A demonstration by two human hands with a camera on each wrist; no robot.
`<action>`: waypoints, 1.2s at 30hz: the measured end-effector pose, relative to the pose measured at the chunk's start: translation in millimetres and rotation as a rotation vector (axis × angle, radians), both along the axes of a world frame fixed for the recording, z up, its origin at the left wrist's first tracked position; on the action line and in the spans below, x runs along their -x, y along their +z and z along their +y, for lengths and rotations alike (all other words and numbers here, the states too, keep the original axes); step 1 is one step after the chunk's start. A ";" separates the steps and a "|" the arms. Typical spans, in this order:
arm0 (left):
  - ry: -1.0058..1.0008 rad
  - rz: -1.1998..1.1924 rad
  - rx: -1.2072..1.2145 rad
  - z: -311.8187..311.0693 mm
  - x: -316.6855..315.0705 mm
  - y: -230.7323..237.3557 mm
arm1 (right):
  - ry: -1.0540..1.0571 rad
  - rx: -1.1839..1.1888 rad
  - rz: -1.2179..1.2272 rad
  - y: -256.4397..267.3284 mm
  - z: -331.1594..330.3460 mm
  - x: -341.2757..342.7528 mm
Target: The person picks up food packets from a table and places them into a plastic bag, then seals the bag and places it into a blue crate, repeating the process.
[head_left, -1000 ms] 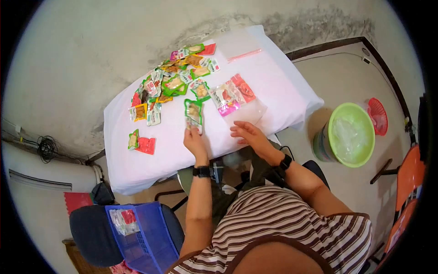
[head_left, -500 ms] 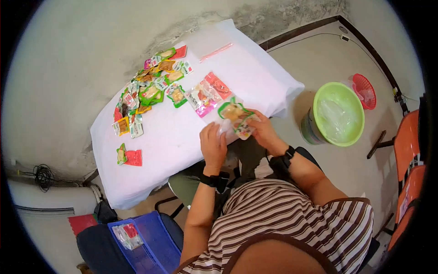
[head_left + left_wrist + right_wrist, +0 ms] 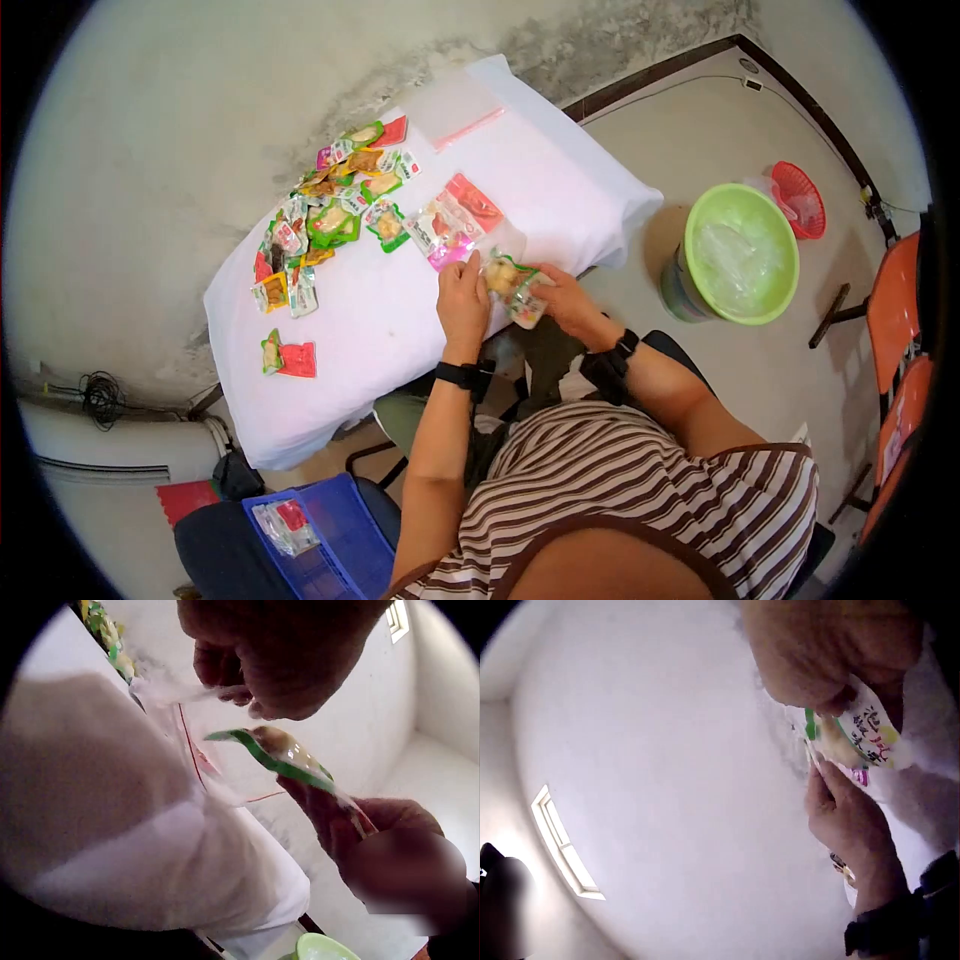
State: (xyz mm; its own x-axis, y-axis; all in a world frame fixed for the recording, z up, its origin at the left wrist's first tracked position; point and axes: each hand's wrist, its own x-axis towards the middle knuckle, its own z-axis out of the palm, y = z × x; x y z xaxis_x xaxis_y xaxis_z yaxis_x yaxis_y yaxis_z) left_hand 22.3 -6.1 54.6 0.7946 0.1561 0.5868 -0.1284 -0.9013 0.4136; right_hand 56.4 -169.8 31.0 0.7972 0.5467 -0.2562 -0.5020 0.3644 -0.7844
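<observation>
Pinching clear bag [image 3: 161, 694] with left hand [image 3: 463, 308], green-edged packet [image 3: 517, 290] with right hand [image 3: 570, 303]; dark lettering [image 3: 871, 735] readable only in right wrist view.

1. Front and center, before the wall [image 3: 230, 90]: a cloth-covered table [image 3: 380, 330].
2. Along the table's left side: a packet heap [image 3: 335, 220], with a lone packet [image 3: 386, 225] just to the right.
3. Nearer, at left: a touching packet pair [image 3: 298, 360].
4. Mid-table: two side-by-side packets [image 3: 440, 228]; beyond, at the far edge, a flat bag [image 3: 455, 105].
5. At the near edge: an open bag [image 3: 176, 720] in the left hand [image 3: 463, 308], a held packet [image 3: 525, 305] in the right hand [image 3: 572, 302].
6. Right of the table: a basin [image 3: 793, 235] with plastic inside; behind it, a basket [image 3: 800, 185]; farther right, chairs [image 3: 895, 290].
7. Near left: a crate [image 3: 350, 540] on a seat [image 3: 215, 540], packets [image 3: 287, 527] inside.
</observation>
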 end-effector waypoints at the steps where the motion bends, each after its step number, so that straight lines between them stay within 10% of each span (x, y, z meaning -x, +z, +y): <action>1: 0.012 0.010 0.017 -1.6 0.3 1.1 | 0.001 -0.002 -0.003 2.9 11.1 0.1; 8: 0.014 -0.001 0.053 0.2 -0.5 -2.1 | -0.110 -0.415 0.250 -35.9 77.4 -26.2; 10: 0.019 -0.001 0.046 0.9 -0.3 -2.2 | -0.146 0.069 -0.583 -65.7 90.2 -42.4; 14: -0.001 -0.032 0.050 1.9 -1.8 -7.3 | 0.014 0.859 -0.970 -11.1 65.5 -38.4; 17: 0.011 -0.013 0.070 2.0 -1.2 -9.4 | 0.206 0.766 -0.694 -9.2 65.7 -33.3; 19: -0.002 -0.011 0.088 2.4 0.1 -9.6 | -0.071 -0.263 0.336 -11.4 71.9 -20.0; 36: 0.008 -0.016 0.111 -1.6 4.4 -6.7 | -0.205 -0.359 0.131 -1.1 92.8 -32.2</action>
State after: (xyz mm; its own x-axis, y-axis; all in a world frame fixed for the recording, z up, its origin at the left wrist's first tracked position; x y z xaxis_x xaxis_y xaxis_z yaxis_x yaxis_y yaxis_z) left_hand 17.9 -7.7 47.9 0.7836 0.2274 0.5781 -0.1288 -0.8510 0.5092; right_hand 88.6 -77.0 29.9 0.8720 0.4532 -0.1850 -0.4776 0.7053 -0.5238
